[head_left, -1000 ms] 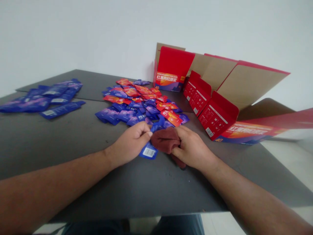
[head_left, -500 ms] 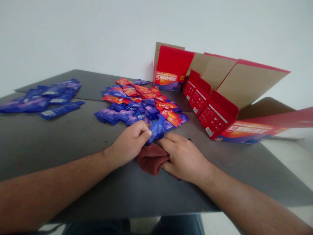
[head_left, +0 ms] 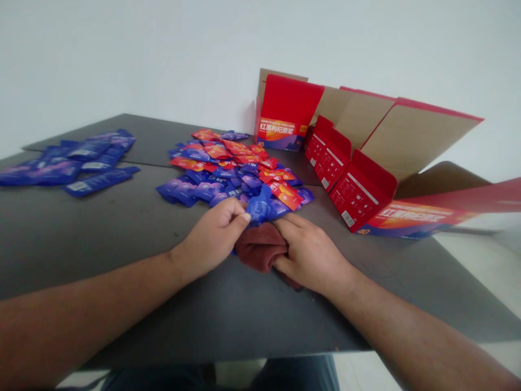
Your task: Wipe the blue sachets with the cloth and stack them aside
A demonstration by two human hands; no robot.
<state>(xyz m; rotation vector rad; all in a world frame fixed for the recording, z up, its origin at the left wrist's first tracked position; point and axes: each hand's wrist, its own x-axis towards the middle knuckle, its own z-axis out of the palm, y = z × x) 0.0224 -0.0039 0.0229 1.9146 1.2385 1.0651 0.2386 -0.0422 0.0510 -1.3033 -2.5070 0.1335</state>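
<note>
Near the middle of the table, my left hand [head_left: 217, 233] pinches a blue sachet [head_left: 259, 209] between thumb and fingers. My right hand [head_left: 311, 254] is closed on a brown cloth [head_left: 262, 247], which lies against the lower part of the sachet and partly hides it. Some of my right fingertips are out of sight behind the cloth. Just beyond both hands spreads a heap of red and blue sachets [head_left: 236, 157].
A smaller group of blue sachets [head_left: 93, 155] lies on the left of the dark table [head_left: 163, 320]. Open red cartons stand at the right: one at the back [head_left: 280, 127], another nearer [head_left: 407, 217], their flaps raised. A pale wall rises behind.
The brown cloth and my right hand have shifted slightly up and to the right along the blue sachet. My left hand keeps its pinch on the sachet, almost in place.
</note>
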